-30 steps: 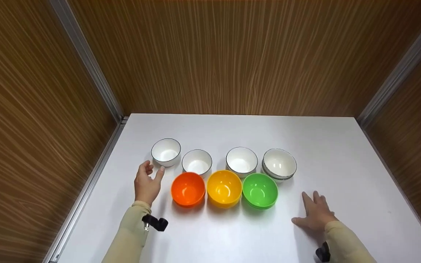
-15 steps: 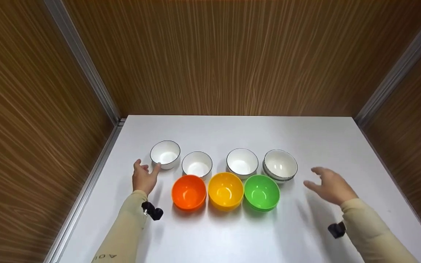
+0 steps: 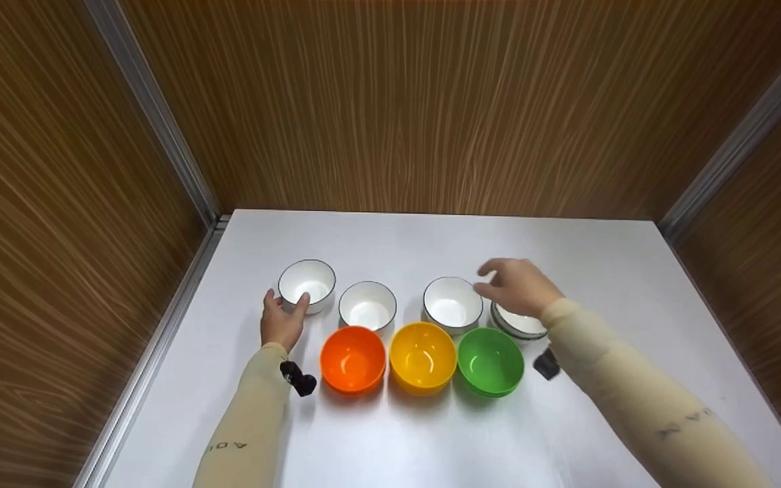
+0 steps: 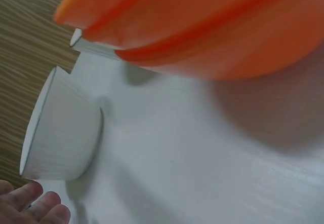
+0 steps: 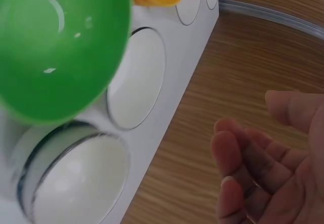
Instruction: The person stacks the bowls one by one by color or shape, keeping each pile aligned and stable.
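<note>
In the head view my left hand (image 3: 283, 325) is at the near side of the leftmost white bowl (image 3: 307, 281), its thumb overlapping the rim. The left wrist view has the fingers (image 4: 45, 206) right by that bowl (image 4: 66, 127); whether they touch it I cannot tell. My right hand (image 3: 521, 286) hovers with nothing in it over the stacked white bowls (image 3: 518, 327), hiding part of them. Its fingertips reach toward another white bowl (image 3: 453, 303), apart from it. Loosely bent fingers (image 5: 230, 150) and a thumb show in the right wrist view.
A further white bowl (image 3: 367, 306) stands in the back row. In front sit an orange bowl (image 3: 353, 360), a yellow bowl (image 3: 423, 358) and green stacked bowls (image 3: 491, 362). Wood-grain panels (image 3: 390, 102) enclose the white table (image 3: 390, 440) on the left, back and right.
My right hand has risen from the table's right side and swung left over the stacked white bowls. My left hand has shifted slightly toward the leftmost white bowl. The bowls stay in place.
</note>
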The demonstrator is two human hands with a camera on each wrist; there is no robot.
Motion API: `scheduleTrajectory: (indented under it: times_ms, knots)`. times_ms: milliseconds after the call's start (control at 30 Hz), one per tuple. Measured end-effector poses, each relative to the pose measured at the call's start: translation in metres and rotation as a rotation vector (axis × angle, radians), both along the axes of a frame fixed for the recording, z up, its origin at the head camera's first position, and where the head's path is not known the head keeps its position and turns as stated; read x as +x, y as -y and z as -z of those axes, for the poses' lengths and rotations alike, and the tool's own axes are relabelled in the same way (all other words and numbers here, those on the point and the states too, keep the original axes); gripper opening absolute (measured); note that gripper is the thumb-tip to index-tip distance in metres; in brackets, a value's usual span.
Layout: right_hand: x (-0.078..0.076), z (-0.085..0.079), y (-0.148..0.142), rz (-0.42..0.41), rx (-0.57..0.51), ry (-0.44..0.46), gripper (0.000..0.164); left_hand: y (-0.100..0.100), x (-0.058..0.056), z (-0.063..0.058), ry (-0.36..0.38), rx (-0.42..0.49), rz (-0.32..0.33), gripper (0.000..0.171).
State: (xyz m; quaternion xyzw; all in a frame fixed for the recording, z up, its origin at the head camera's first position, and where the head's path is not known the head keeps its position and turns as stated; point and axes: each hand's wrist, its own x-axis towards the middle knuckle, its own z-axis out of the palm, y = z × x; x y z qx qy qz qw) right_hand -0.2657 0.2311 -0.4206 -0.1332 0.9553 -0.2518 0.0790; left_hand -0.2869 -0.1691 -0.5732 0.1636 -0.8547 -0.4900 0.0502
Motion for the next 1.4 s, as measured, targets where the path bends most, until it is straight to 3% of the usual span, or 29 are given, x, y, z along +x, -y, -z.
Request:
scheduleTrajectory:
  times_ms: [200,367,533,667,867,1067,1400]
  knots:
    - [-0.012,0.006,0.046,-0.018,-0.013,0.077,0.039,-0.005,0.0,0.007,0.018,-0.019,-0.013,0.08]
    - [-0.021,0.021,0.08,-0.008,0.066,0.09,0.035,-0.005,-0.002,0.005,0.005,-0.019,-0.002,0.072]
    - [-0.021,0.038,0.104,0.043,0.109,0.159,0.041,-0.004,-0.001,0.005,0.032,-0.005,-0.006,0.064]
    - [-0.018,0.05,0.119,0.041,0.118,0.161,0.044,0.0,0.001,0.008,0.062,0.001,0.008,0.06]
    - [-0.015,0.064,0.135,0.028,0.192,0.151,0.045,0.003,0.005,0.009,0.067,-0.014,0.017,0.052]
    - [-0.015,0.075,0.14,0.025,0.286,0.168,0.03,0.002,0.007,0.008,0.07,-0.017,0.018,0.051]
    - [-0.012,0.084,0.148,0.001,0.281,0.232,0.025,0.007,0.016,0.008,0.093,-0.034,0.035,0.052]
